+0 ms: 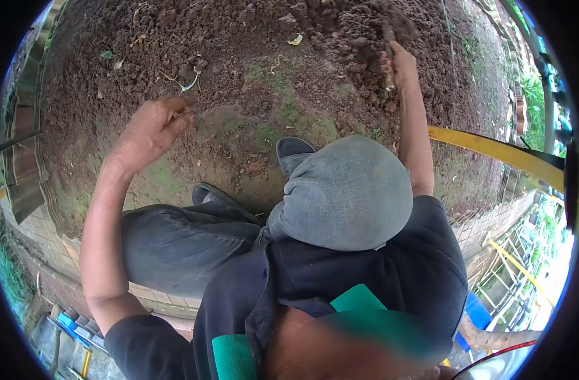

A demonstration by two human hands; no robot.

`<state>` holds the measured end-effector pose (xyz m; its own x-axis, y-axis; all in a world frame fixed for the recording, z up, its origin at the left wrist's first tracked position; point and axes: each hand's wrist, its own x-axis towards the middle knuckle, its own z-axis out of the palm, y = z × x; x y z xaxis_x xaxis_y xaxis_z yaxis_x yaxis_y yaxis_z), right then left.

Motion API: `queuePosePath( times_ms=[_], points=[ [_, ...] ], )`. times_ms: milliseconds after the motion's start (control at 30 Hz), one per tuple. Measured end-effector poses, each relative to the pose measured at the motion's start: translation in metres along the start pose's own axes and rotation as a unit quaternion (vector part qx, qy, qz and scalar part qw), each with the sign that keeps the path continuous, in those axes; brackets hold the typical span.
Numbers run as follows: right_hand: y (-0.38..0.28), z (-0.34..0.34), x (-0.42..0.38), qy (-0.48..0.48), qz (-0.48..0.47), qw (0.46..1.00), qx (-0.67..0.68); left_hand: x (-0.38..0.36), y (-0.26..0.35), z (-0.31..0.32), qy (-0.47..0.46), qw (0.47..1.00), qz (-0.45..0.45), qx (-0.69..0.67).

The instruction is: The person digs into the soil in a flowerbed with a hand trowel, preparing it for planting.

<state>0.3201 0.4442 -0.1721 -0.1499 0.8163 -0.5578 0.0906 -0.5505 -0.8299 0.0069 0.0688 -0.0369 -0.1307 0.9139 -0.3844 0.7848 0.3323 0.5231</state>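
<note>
My right hand (404, 65) is wrapped round the worn, short handle of a hand digging tool (389, 77). The tool's far end is blurred and dirt-covered against the loose brown soil (359, 28), so its exact shape cannot be made out. On the other side, my left hand (155, 130) hovers low over the ground with its fingers curled and pinched together. Whatever sits between those fingertips, if anything, is too small to name. A pale, thin plant scrap (191, 81) lies on the soil just beyond them.
Both shoes (294, 149) rest on mossy, packed earth, with my grey-clad knee (352, 193) raised between the arms. A yellow strip (492, 151) crosses at right. Corrugated edging (25, 168) borders the bed at left. A yellowish leaf (295, 40) lies on the soil.
</note>
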Motion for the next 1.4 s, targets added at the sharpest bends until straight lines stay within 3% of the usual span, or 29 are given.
queuePosePath(
  times_ms=[67,167,333,367,500,567,633,667,833,933,1000,1033,1067,1200,1267,1300,1400],
  points=[
    [-0.004,-0.016,-0.004,0.014,0.008,0.999,0.035,0.003,0.000,0.001,-0.010,1.000,0.005,-0.011],
    [-0.004,0.000,-0.060,-0.080,-0.024,0.983,-0.166,0.009,0.005,0.002,0.008,1.000,0.011,-0.012],
    [0.025,0.051,-0.055,-0.118,-0.056,0.941,-0.311,0.025,0.020,-0.010,-0.094,0.995,-0.008,0.010],
    [0.031,0.061,-0.049,-0.128,-0.064,0.925,-0.352,0.025,0.023,-0.011,-0.116,0.993,-0.019,0.007],
    [0.051,0.127,0.002,-0.188,-0.307,0.794,-0.490,0.020,0.013,-0.004,-0.043,0.997,0.047,-0.054],
    [0.058,0.167,0.041,-0.160,-0.343,0.733,-0.565,0.016,0.004,-0.003,-0.032,0.996,0.039,-0.076],
    [0.061,0.203,0.062,-0.092,-0.313,0.772,-0.545,0.017,-0.003,-0.005,-0.029,0.997,0.011,-0.076],
    [0.052,0.221,0.059,-0.038,-0.283,0.832,-0.475,0.018,-0.005,-0.005,-0.026,0.997,-0.001,-0.077],
    [0.020,0.281,0.102,-0.023,-0.135,0.877,-0.460,0.017,0.010,-0.006,-0.022,0.997,-0.008,-0.079],
    [0.034,0.294,0.133,0.034,-0.170,0.860,-0.480,0.001,0.010,-0.010,-0.043,0.996,-0.036,-0.066],
    [0.041,0.269,0.156,-0.015,-0.155,0.870,-0.467,-0.009,0.005,-0.008,-0.043,0.996,-0.053,-0.064],
    [0.024,0.242,0.149,-0.134,-0.120,0.887,-0.425,-0.012,0.000,-0.006,-0.043,0.995,-0.069,-0.065],
    [0.009,0.225,0.109,-0.109,-0.055,0.954,-0.273,-0.015,-0.004,-0.004,-0.047,0.993,-0.083,-0.069],
    [-0.030,0.133,0.077,-0.115,-0.021,0.991,-0.063,0.003,-0.021,-0.005,-0.025,0.997,-0.030,-0.061],
    [-0.051,0.100,0.029,-0.082,-0.093,0.965,-0.232,0.015,-0.028,0.002,0.003,0.998,0.028,-0.048],
    [-0.059,0.093,0.003,-0.080,-0.084,0.936,-0.333,0.023,-0.026,-0.001,-0.010,0.998,0.034,-0.050],
    [-0.036,0.076,-0.021,-0.114,-0.064,0.879,-0.459,0.038,-0.011,-0.003,-0.044,0.996,0.051,-0.061]
  ],
)
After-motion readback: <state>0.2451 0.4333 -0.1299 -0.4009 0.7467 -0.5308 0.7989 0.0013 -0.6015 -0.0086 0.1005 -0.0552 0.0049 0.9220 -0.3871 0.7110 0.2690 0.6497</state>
